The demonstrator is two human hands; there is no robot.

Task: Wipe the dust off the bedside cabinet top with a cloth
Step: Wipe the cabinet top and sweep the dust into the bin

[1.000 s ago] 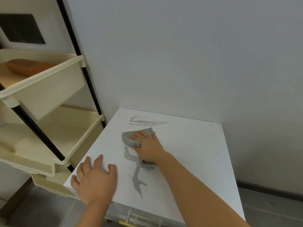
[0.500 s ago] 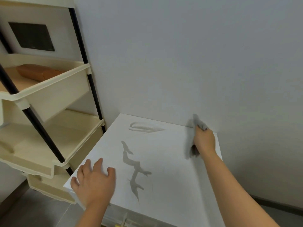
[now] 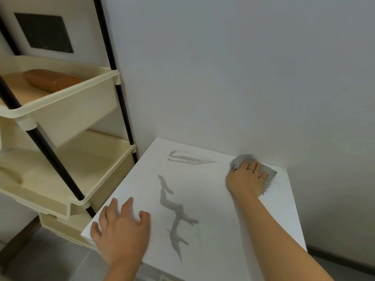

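The white cabinet top [image 3: 233, 220] fills the lower middle of the head view. A grey branching smear [image 3: 174, 211] runs down its middle, and a fainter grey streak [image 3: 188, 157] lies near the back edge. My right hand [image 3: 245, 179] presses flat on a grey cloth [image 3: 243, 158] at the back right of the top, close to the wall; the cloth's edges show past my fingers. My left hand [image 3: 121, 230] rests flat on the front left corner, fingers spread, holding nothing.
A cream plastic shelf rack [image 3: 60, 110] with black poles stands tight against the cabinet's left side; a brown pouch [image 3: 50, 80] lies in its upper tray. A plain wall [image 3: 243, 78] rises right behind and to the right of the cabinet. Grey floor [image 3: 50, 260] shows below.
My right hand swept the cloth from the middle of the top to the back right corner and now lies flat on it. My left hand stayed put.
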